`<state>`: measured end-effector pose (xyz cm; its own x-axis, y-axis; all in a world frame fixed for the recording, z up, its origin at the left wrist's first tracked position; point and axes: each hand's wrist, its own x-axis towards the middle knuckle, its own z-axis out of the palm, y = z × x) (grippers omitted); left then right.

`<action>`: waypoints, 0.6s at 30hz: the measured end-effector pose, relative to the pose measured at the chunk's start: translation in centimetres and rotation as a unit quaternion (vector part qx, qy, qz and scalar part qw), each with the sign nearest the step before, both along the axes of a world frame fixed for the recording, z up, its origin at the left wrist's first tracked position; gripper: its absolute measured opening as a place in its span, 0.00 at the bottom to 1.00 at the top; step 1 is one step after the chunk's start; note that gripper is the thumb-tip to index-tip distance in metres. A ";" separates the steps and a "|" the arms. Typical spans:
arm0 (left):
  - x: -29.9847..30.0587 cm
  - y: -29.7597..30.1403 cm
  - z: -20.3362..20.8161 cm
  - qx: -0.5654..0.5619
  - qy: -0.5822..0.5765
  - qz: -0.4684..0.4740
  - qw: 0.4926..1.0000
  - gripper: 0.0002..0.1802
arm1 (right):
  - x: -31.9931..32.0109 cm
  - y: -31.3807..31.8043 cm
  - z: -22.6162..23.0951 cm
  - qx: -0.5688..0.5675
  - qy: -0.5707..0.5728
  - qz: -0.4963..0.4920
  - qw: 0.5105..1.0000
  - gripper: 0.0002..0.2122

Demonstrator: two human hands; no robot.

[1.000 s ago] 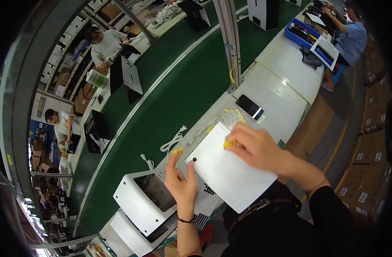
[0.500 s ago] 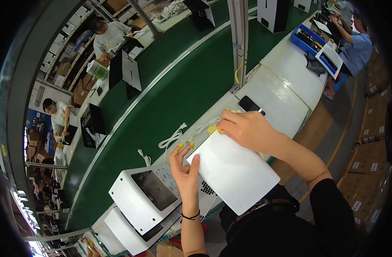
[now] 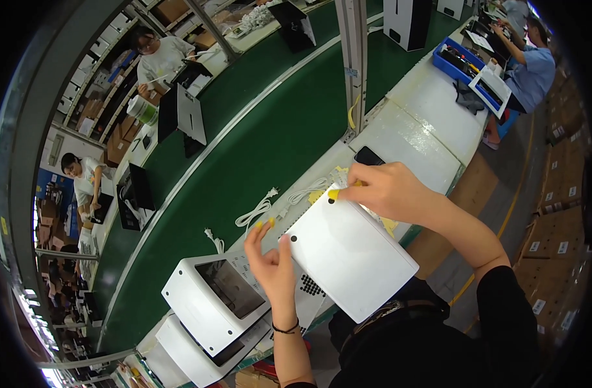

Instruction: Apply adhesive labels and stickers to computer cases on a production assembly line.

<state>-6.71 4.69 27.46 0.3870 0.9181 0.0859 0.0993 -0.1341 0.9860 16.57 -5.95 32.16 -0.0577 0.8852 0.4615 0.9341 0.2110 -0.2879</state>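
Note:
A white box-shaped housing (image 3: 354, 258) lies tilted in front of me, its smooth face up. Two small round black pads sit near its far corners: the left pad (image 3: 293, 238) and the right pad (image 3: 331, 200). My left hand (image 3: 268, 264) is just off the left corner, thumb and fingers apart, holding nothing; its fingertips wear yellow covers. My right hand (image 3: 390, 191) is curled at the far right corner, a yellow-covered fingertip touching the face beside the right pad. Whether anything is pinched in it is hidden. A sheet of black dots (image 3: 311, 286) lies left of the housing.
Two white devices with dark windows, the nearer one (image 3: 212, 294) on top, stand at left. White cables (image 3: 254, 213) and a dark phone (image 3: 368, 156) lie on the bench. A metal post (image 3: 353, 71) rises beside the green conveyor (image 3: 263, 155). Other people work beyond; cartons line the right.
My left hand has drawn back leftward from the housing's corner, so the left black pad shows. My right hand has shifted slightly right, and the right pad is visible.

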 end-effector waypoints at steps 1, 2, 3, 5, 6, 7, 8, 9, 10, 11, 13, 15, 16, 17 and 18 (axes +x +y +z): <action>-0.1 -0.4 0.4 0.057 0.013 0.029 0.998 0.25 | 0.2 -0.8 0.2 0.001 -0.003 -0.006 1.000 0.09; -0.7 -0.8 0.6 0.058 0.013 0.027 0.998 0.25 | -0.1 -1.9 0.5 -0.019 0.077 -0.035 0.996 0.09; -1.5 -1.4 0.7 0.076 -0.008 0.045 0.996 0.23 | -0.3 -3.1 0.5 -0.038 0.157 -0.065 0.985 0.10; -3.2 -2.7 0.9 0.094 -0.029 0.060 0.993 0.22 | -1.1 -5.7 0.1 -0.057 0.201 -0.056 0.976 0.10; -4.1 -3.5 0.8 0.108 -0.017 0.067 0.992 0.21 | -1.6 -6.8 -0.1 -0.077 0.244 -0.043 0.966 0.10; -4.8 -4.4 0.9 0.120 -0.005 0.074 0.990 0.20 | -2.0 -7.8 0.1 -0.077 0.245 -0.046 0.965 0.10; -5.2 -5.2 1.3 0.117 -0.004 0.069 0.991 0.20 | -2.4 -8.9 0.5 -0.114 0.269 -0.031 0.956 0.11; -5.4 -6.2 1.9 0.101 0.006 0.048 0.994 0.22 | -2.8 -9.7 0.8 -0.149 0.292 -0.016 0.944 0.11; -5.5 -7.1 2.6 0.087 0.017 0.026 0.996 0.23 | -3.2 -10.3 1.1 -0.150 0.295 -0.021 0.944 0.11; -5.5 -8.0 3.2 0.051 0.003 0.004 0.999 0.32 | -3.4 -10.9 1.2 -0.147 0.266 -0.016 0.953 0.10; -5.2 -9.3 4.2 0.048 0.007 -0.031 0.998 0.37 | -3.5 -11.8 1.1 -0.144 0.241 -0.005 0.960 0.09; -5.1 -9.8 4.3 0.047 0.010 -0.064 0.997 0.41 | -3.5 -12.2 1.2 -0.135 0.228 -0.007 0.964 0.09; -5.2 -10.1 4.2 0.063 0.005 -0.093 0.994 0.43 | -3.5 -12.3 1.2 -0.127 0.214 -0.004 0.969 0.09; -5.3 -10.3 4.1 0.079 -0.001 -0.121 0.989 0.46 | -3.6 -12.3 1.0 -0.127 0.216 -0.006 0.968 0.09; -5.4 -10.5 4.0 0.078 0.001 -0.123 0.989 0.46 | -3.6 -12.2 0.7 -0.109 0.182 0.002 0.977 0.09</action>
<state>-12.07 -5.79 31.41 0.5978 0.7714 0.2180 0.0474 -0.3055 0.9510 12.99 -18.17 32.85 0.0707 0.9650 0.2524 0.7613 0.1113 -0.6388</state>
